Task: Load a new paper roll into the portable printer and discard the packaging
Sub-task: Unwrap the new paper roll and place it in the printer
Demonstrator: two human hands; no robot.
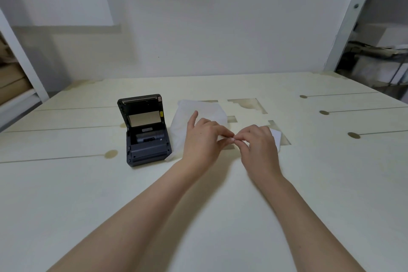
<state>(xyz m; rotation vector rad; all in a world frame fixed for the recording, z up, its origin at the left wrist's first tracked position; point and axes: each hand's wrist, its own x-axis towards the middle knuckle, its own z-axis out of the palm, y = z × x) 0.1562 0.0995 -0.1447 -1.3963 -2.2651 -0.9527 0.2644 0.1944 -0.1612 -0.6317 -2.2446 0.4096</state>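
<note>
A dark grey portable printer (146, 139) stands on the table with its lid tilted up and its paper bay showing. To its right lies a clear plastic wrapper (187, 117), partly under my left hand (203, 141). My right hand (258, 146) meets the left hand at the fingertips. Both pinch a small white paper roll (277, 137), of which only a white edge shows between the fingers and behind the right hand. The left index finger points up over the wrapper.
The pale table (198, 194) has several long slots ending in oval holes and square cut-outs (249, 105) behind my hands. A white wall rises behind it. Shelves with boxes stand at the far left (13, 81) and far right (379, 62).
</note>
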